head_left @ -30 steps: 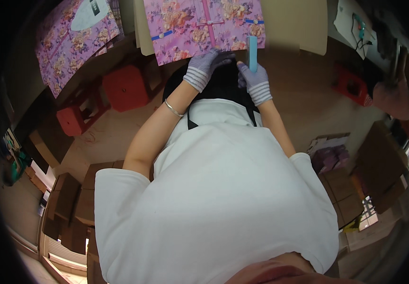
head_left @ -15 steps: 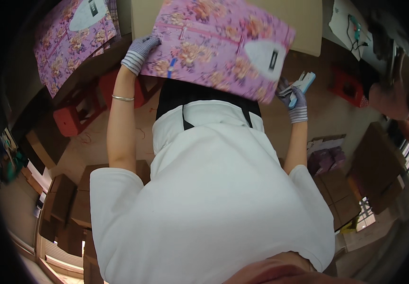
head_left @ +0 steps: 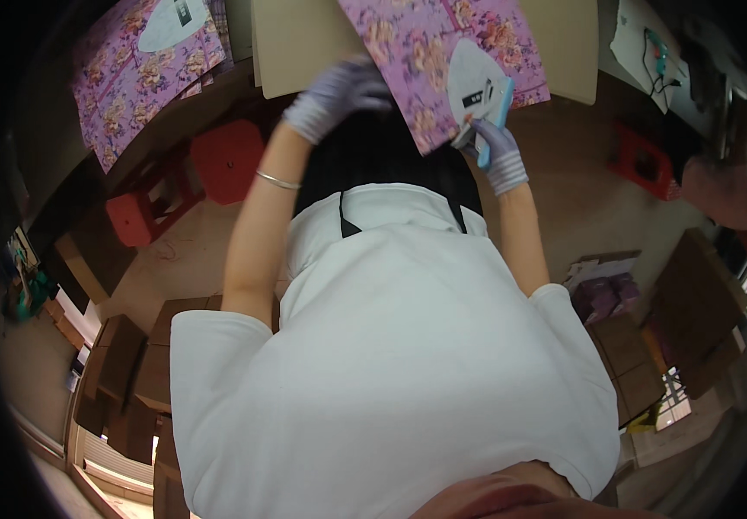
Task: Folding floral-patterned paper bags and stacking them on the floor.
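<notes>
A light-blue stapler [head_left: 499,121] is gripped in my gloved right hand [head_left: 501,157], its metal end beside the lower edge of a flat pink-purple floral piece [head_left: 417,73]. A white pointed label [head_left: 469,73] with a dark patch lies on that piece, partly behind the stapler. Whether my right fingers also pinch the piece is hidden. My gloved left hand [head_left: 339,97], blurred by motion, hovers just left of the piece. Its fingers look apart, with nothing seen in them.
More floral pieces [head_left: 144,86] lie stacked at the far left. Beneath the piece is a beige board or table top [head_left: 300,52]. A tool with a green handle [head_left: 657,56] rests at the far right. Red stools [head_left: 228,163] and cardboard boxes [head_left: 118,363] stand around me.
My left hand has let go of the floral piece and moved right. The piece has turned and shifted away from me. My right hand has moved left and up with the stapler.
</notes>
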Tool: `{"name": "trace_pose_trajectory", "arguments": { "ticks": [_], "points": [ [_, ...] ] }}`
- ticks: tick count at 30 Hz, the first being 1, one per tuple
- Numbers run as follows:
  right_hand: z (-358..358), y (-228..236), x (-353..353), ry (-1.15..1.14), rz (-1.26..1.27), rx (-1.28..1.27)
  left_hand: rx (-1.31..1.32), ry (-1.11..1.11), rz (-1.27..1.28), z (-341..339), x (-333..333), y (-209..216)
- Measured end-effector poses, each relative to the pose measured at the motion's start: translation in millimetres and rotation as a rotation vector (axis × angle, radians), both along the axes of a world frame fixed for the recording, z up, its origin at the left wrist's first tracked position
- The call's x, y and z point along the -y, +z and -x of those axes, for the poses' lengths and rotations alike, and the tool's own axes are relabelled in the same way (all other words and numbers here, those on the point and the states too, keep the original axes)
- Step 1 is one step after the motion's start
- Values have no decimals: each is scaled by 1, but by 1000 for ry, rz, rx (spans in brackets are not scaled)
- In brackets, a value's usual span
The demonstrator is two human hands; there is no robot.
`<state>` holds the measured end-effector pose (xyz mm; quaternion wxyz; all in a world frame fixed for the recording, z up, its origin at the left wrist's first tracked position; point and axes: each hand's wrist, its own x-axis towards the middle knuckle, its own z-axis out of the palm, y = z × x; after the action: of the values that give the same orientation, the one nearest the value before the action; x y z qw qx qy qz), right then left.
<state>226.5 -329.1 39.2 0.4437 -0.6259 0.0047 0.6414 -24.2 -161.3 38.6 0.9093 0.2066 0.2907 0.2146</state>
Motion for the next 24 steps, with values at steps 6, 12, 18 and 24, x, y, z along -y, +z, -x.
{"name": "trace_pose_trajectory", "arguments": {
  "ticks": [6, 12, 18, 24],
  "points": [
    [4, -2, -10, 269, -172, 203, -700, -39, -90, -48, 48, -21],
    [12, 7, 41, 613, -64, 273, -657, 47, -182, -46, 40, -15],
    [41, 7, 17, 585, -109, 268, -622, 38, -200, -48, 44, -8],
    [55, 21, -10, 584, 70, 307, -510, 125, -206, -52, 51, -9]
  ]
}}
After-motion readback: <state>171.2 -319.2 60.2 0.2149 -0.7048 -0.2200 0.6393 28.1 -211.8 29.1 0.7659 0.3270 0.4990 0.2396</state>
